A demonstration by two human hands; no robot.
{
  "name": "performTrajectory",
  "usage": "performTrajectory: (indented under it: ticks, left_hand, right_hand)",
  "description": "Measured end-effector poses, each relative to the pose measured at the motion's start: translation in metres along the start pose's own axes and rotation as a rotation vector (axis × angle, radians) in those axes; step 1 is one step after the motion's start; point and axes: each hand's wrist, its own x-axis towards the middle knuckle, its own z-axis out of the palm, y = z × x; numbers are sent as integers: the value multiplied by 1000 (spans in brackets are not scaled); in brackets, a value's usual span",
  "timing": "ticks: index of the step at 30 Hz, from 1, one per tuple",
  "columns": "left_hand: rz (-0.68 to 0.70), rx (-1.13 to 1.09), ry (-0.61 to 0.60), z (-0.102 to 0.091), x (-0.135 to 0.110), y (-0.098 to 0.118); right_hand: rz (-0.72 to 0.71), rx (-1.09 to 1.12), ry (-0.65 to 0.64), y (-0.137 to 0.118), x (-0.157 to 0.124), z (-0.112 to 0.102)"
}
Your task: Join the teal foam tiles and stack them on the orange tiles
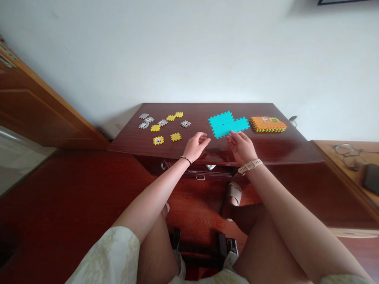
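My right hand (241, 148) reaches the lower edge of a joined group of cyan interlocking foam tiles (227, 124), its fingertips touching it. I cannot tell whether it grips them. My left hand (197, 146) hangs just left of the tiles, fingers loosely curved, holding nothing I can see. Nearest it lie a yellow puzzle tile (175, 137) and another yellow tile (158, 140). Further left are several small yellow and grey tiles, including a grey one (185, 124). Right of the cyan group sits a stack of orange foam tiles (268, 124).
Everything lies on a dark polished wooden desk (260, 148) with a drawer below its front edge (198, 173). Eyeglasses (348, 156) and a dark flat object (371, 179) rest on a wooden side surface. A slipper (232, 199) stands on the floor.
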Motion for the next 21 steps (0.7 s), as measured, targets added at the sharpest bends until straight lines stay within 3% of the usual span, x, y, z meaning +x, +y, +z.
performTrajectory:
  ticks: [9, 15, 21]
  left_hand:
    - [214, 516, -113, 8, -10, 12]
    - [234, 551, -113, 8, -11, 13]
    - [255, 541, -109, 8, -12, 13]
  right_hand:
    - [-44, 124, 286, -31, 33, -38]
    - [-64, 86, 493, -53, 57, -73]
    - [-7, 97, 616, -63, 73, -97]
